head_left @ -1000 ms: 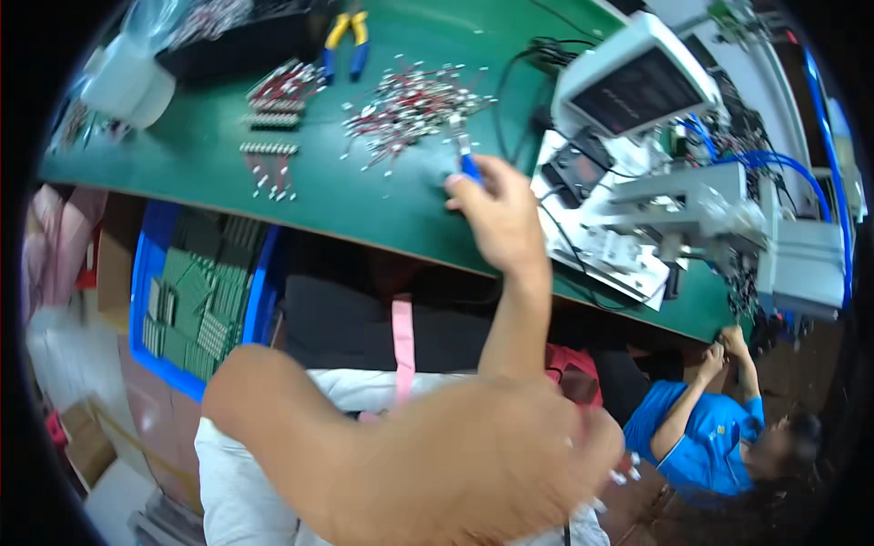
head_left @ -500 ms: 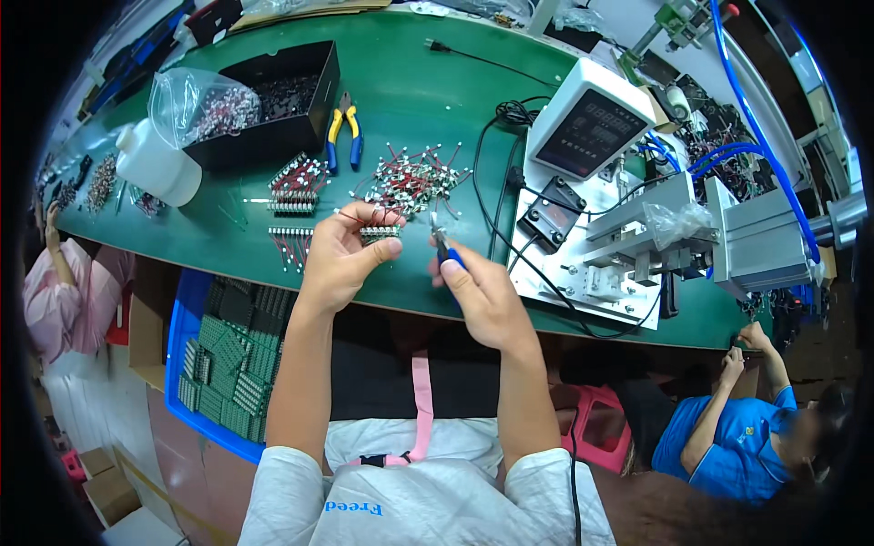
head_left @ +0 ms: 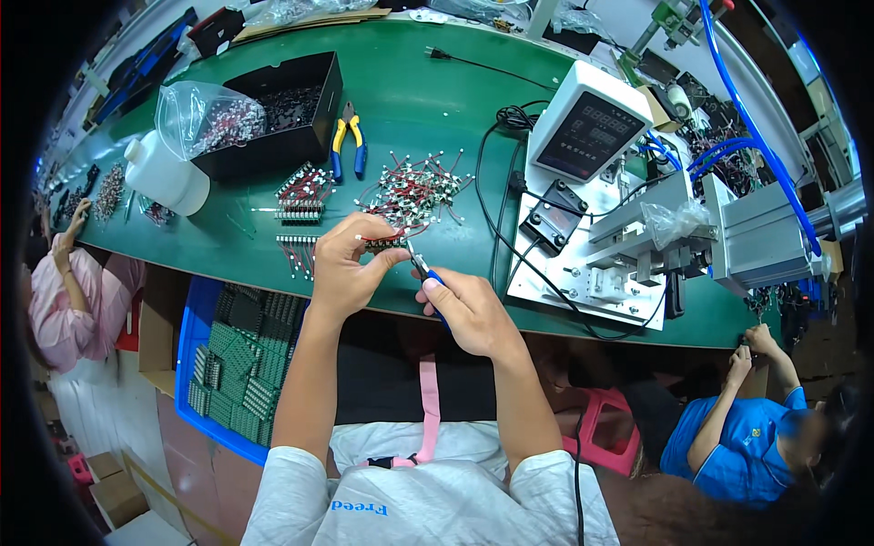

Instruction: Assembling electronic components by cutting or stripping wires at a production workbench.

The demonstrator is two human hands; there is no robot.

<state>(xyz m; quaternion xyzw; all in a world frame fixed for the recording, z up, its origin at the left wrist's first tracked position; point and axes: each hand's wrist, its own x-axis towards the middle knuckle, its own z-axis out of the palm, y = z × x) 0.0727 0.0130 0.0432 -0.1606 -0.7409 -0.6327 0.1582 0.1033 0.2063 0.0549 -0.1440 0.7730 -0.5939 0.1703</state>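
Observation:
My left hand point(head_left: 346, 268) pinches a small circuit board strip point(head_left: 386, 243) with red wires and tiny connectors along it. Blue-handled pliers point(head_left: 436, 276) are gripped in my right hand point(head_left: 469, 311), their metal jaws at the right end of the strip. Whether the jaws bite on anything is too small to tell. Just beyond my hands lies a tangled heap of red-wired white connectors point(head_left: 419, 188). Left of it are stacked wired strips point(head_left: 300, 212), with one more wired strip point(head_left: 297, 240) nearer to me.
Yellow-and-blue pliers point(head_left: 348, 118), a black box point(head_left: 273, 156), a clear bag point(head_left: 177, 118) and a white bottle point(head_left: 173, 182) stand beyond. At right is a bench machine with a display point(head_left: 592, 123) and cables. A blue crate point(head_left: 187, 350) holds green boards. Co-workers sit on both sides.
My right hand has brought the pliers left, up to the strip's end; before, they were apart from it. The strip has turned slightly in my left hand. The view has shifted a little.

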